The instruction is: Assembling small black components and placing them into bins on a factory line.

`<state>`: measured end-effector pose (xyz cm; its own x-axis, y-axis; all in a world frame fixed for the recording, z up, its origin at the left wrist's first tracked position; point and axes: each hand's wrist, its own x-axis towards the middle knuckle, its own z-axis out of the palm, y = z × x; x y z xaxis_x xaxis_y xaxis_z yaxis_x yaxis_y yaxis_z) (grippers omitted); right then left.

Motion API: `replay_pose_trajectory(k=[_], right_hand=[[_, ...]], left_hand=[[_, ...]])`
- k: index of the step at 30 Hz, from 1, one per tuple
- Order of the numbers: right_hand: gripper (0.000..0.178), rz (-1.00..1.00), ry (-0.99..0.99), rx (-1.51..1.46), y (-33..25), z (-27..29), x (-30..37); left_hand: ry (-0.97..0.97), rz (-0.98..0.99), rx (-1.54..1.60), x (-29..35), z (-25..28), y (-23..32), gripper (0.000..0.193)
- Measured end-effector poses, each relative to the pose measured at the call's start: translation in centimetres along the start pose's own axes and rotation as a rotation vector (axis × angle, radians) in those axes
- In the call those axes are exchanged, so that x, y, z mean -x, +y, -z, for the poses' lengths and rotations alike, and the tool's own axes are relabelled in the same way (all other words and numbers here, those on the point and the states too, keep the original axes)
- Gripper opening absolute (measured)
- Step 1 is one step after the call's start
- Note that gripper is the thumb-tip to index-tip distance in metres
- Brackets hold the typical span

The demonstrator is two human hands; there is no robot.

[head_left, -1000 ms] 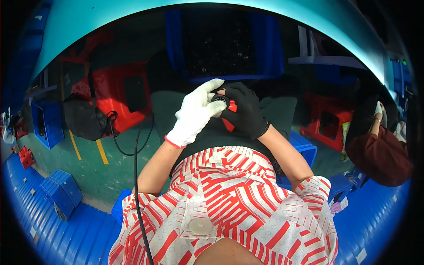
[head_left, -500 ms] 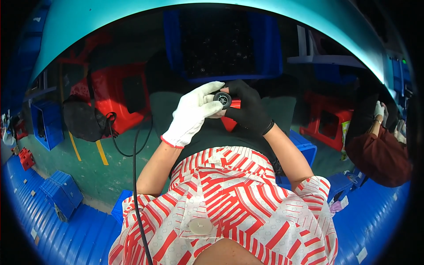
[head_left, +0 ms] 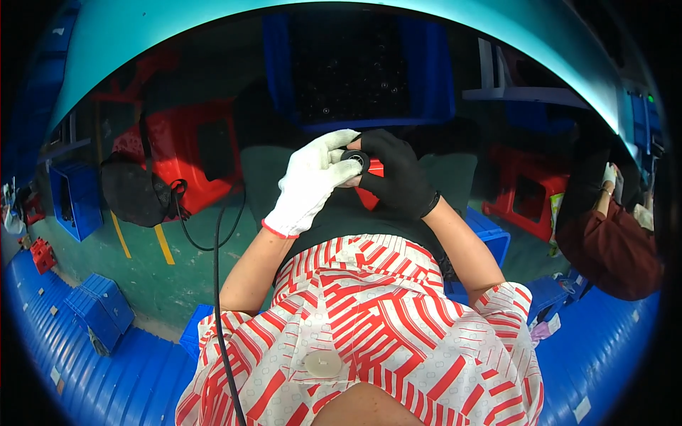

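Between my two hands is a small black toy wheel (head_left: 357, 158) with a light spoked hub, partly covered by fingers. My left hand (head_left: 312, 176), in a white knit glove with a red cuff edge, pinches it from the left with thumb and fingers. From the right, my right hand (head_left: 398, 174), in a black glove with bare fingertips, grips the wheel too. Both hands meet above my dark-clad lap. Something red (head_left: 369, 195) shows below and behind the right thumb; I cannot tell what it is.
Beyond my hands stands a blue bin (head_left: 439, 85) with dark contents, under a teal table edge (head_left: 341, 8). Red stools (head_left: 177, 153) flank me, one carrying a black bag (head_left: 135, 188). A black cable (head_left: 217, 298) hangs at my left. Another person in dark red sleeves (head_left: 614, 248) works at far right.
The wheel has turned between my fingers, so its hub faces me less squarely and is more covered. My hands have hardly shifted.
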<state>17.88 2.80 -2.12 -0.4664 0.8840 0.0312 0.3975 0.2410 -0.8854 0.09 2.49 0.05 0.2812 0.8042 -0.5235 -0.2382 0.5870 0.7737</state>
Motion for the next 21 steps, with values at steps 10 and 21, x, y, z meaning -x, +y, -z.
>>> replay_pose_trajectory(k=[10,21], right_hand=[[0.046,-0.029,0.076,-0.01,0.2,-0.2,0.1],[0.048,-0.263,0.136,-0.275,-1.4,-0.1,0.4]], left_hand=[[-0.022,0.011,0.195,-0.3,0.6,0.1,0.04],[0.099,-0.144,-0.013,0.1,0.2,0.2,0.045]])
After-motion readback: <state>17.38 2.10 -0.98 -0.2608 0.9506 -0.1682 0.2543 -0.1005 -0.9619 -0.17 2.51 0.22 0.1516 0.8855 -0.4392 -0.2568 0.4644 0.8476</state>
